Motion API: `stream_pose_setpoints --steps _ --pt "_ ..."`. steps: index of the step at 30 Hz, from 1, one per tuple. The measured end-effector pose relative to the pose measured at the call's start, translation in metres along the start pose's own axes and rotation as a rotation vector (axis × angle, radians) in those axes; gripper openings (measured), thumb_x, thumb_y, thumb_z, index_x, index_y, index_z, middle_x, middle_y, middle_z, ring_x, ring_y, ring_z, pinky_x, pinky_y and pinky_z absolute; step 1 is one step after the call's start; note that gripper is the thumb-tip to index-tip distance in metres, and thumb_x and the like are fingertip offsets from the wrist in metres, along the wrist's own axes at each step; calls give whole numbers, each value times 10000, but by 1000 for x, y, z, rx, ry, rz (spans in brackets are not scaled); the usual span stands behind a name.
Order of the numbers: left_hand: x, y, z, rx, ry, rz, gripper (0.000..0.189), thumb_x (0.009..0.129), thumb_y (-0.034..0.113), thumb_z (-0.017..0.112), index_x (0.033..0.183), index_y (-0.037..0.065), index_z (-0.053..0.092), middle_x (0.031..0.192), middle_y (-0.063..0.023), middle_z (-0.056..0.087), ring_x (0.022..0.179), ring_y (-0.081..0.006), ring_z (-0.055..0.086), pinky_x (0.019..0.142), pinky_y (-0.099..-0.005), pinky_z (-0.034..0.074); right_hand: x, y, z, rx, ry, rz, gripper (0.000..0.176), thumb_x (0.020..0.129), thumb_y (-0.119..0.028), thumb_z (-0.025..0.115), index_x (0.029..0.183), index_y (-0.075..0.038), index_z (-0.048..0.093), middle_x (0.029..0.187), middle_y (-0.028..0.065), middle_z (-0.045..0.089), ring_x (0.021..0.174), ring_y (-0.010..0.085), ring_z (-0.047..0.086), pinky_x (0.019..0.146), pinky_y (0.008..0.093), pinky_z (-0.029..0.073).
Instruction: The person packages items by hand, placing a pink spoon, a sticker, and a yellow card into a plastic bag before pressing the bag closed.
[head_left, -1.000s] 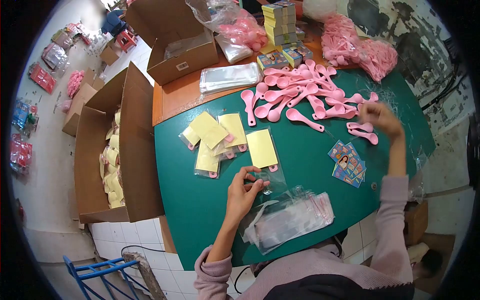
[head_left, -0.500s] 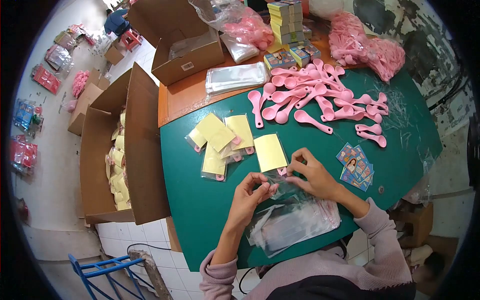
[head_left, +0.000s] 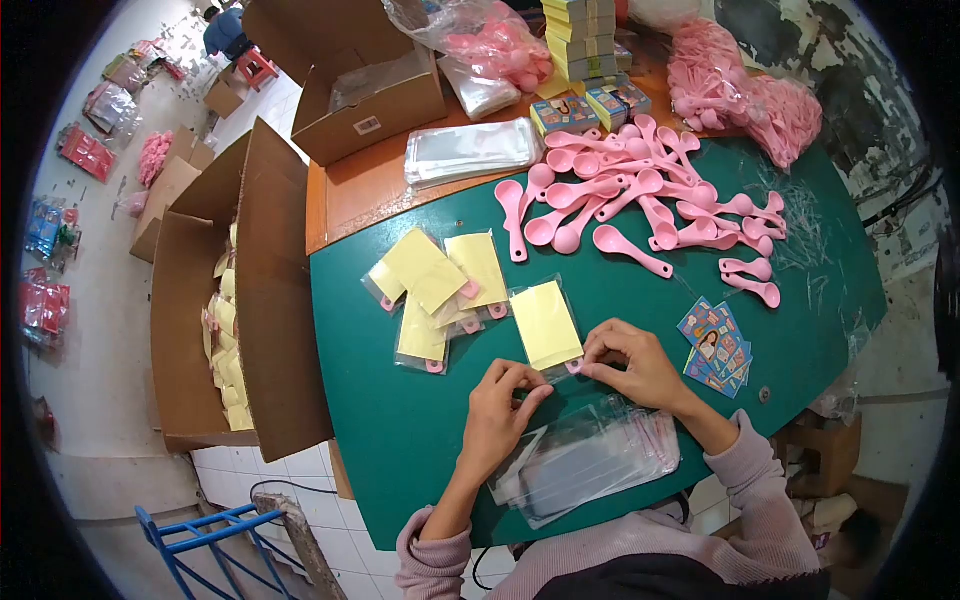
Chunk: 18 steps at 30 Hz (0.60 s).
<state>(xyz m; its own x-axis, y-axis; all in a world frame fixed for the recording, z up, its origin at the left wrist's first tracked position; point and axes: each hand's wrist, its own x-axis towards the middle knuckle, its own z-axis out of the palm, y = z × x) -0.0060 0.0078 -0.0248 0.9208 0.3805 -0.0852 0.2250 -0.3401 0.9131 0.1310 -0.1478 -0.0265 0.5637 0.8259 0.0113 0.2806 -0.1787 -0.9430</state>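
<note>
A clear plastic bag (head_left: 547, 322) with a yellow card and a pink spoon inside lies flat on the green table. My right hand (head_left: 632, 366) pinches its lower right corner, beside the protruding spoon handle end (head_left: 574, 366). At the lower left corner, my left hand (head_left: 503, 408) has thumb and fingertips pressed together on the bag's clear edge. Below both hands lies a pile of empty clear bags (head_left: 600, 455). Several filled bags (head_left: 425, 272) with yellow cards and pink spoons overlap to the left.
Loose pink spoons (head_left: 620, 185) are heaped at the back. Picture cards (head_left: 716, 345) lie at right, with banded card stacks (head_left: 580, 40) behind. Clear sleeves (head_left: 470, 152) lie beside an open carton (head_left: 370, 110). A tall carton (head_left: 285, 300) of filled bags stands left; a blue metal frame (head_left: 215, 530) is below.
My hands have come to the bag's lower corners, the right moving slightly down and the left slightly down too. The clear film between them now lies lower and flatter. The view has shifted slightly.
</note>
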Motion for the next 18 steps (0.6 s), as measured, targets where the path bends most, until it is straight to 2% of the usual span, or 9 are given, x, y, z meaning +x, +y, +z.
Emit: stream_pose_setpoints --steps 2,4,5,9,11,14,17,18 --pt "1 2 -1 38 32 -39 158 758 93 688 842 -3 595 822 -65 548 700 -137 604 562 -253 511 0 2 1 68 45 22 105 785 -53 629 857 14 590 824 71 575 701 108 589 626 227 486" --pt "2 2 1 -25 48 -86 142 754 83 692 817 4 594 814 -40 544 706 -104 581 587 -228 492 0 0 0 245 -24 270 118 817 -72 609 847 35 570 790 66 599 659 97 602 580 226 487" --pt "2 2 2 -88 68 -130 129 749 73 697 792 11 592 805 -14 540 712 -72 558 612 -203 473 1 0 1 248 -23 273 118 817 -72 609 847 35 570 790 66 599 659 97 602 580 226 487" --pt "3 -7 7 -137 74 -131 144 769 71 684 812 4 563 812 -10 531 711 -62 549 616 -187 461 2 2 4 295 40 300 126 831 -67 592 860 34 522 758 68 602 637 108 610 562 227 497" --pt "4 -9 9 -286 114 -203 198 774 72 680 850 -11 517 812 -34 550 713 -76 572 566 -198 481 2 3 5 329 54 320 126 830 -59 590 867 29 507 760 72 599 644 110 611 558 227 499" --pt "4 -9 10 -382 143 -193 194 795 58 656 862 2 483 817 -30 545 705 -58 548 547 -186 454 1 4 8 353 108 288 108 831 -43 579 865 17 496 756 74 594 644 107 607 544 219 498" --pt "3 -6 10 -336 105 -176 161 831 51 609 908 31 468 792 3 522 698 -40 501 557 -170 412 1 7 9 315 106 262 95 829 -35 576 854 12 497 755 65 591 636 98 599 536 220 498" --pt "3 -8 9 -336 105 -174 161 831 51 609 908 31 468 792 3 522 698 -40 501 557 -170 412 2 6 9 316 97 270 99 828 -34 574 895 13 518 756 59 592 627 94 593 533 220 498"
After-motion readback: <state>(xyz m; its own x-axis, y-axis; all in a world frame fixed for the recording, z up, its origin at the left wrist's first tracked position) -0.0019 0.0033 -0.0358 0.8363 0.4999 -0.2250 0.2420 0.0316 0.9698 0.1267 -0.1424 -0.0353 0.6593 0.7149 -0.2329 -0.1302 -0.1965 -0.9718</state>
